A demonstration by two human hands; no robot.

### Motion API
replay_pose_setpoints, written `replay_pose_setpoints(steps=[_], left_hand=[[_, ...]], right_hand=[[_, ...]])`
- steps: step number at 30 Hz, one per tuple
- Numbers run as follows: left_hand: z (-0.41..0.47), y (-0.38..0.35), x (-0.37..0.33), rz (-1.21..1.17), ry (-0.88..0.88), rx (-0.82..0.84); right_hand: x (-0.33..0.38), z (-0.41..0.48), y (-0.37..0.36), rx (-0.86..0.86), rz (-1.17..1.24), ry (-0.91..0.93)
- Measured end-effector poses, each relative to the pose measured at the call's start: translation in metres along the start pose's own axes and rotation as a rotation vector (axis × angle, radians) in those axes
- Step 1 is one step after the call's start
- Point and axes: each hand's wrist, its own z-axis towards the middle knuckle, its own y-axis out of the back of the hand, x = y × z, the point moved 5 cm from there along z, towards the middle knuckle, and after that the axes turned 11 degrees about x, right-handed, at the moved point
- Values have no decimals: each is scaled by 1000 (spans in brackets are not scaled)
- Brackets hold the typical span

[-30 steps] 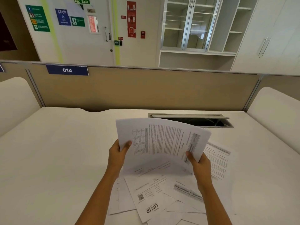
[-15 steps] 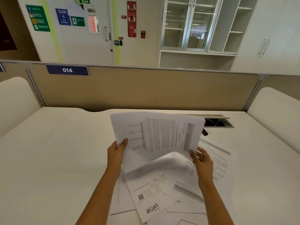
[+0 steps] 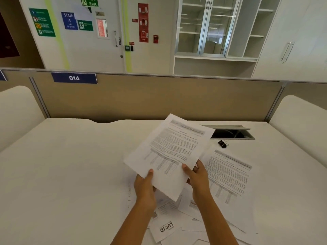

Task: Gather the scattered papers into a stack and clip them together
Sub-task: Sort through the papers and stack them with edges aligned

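Observation:
I hold a printed sheet of paper (image 3: 169, 152) above the desk, turned so its text runs upright and tilted to the right. My left hand (image 3: 144, 187) grips its lower left edge with the thumb on top. My right hand (image 3: 197, 175) grips its lower right edge. Under my arms lie several scattered papers (image 3: 177, 220), one marked LUCID (image 3: 166, 227). Another printed page (image 3: 230, 175) lies flat to the right. A black binder clip (image 3: 222, 143) sits on the desk beyond that page.
The white desk (image 3: 70, 174) ends at a beige partition (image 3: 159, 98) with a "014" label. An open cable hatch (image 3: 231, 133) is set into the desk at the back right. White curved side panels stand left and right.
The held sheet has been rotated from landscape to portrait and lowered. Both hands shifted to its bottom edge, closer together. The binder clip is now uncovered.

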Motion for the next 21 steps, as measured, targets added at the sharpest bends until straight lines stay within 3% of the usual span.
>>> replay_pose_setpoints(steps=[4,9,12,14,16,19,21], left_hand=[[16,31,-26,94,55,-3],[34,48,-31,408,311,127],[37,47,-24,577,341,170],[41,45,-19,655,317,182],[42,43,-18,690,284,180],[45,44,-24,723,228,141],[47,48,-31,718,200,108]], right_hand=[[10,5,19,60,-172,-71],[-2,12,38,136,-418,-359],[-18,10,40,182,-563,-476],[-24,8,41,160,-618,-458],[-22,5,48,80,-674,-385],[-5,-2,80,-189,-825,-264],[6,-13,113,-419,-950,-336]])
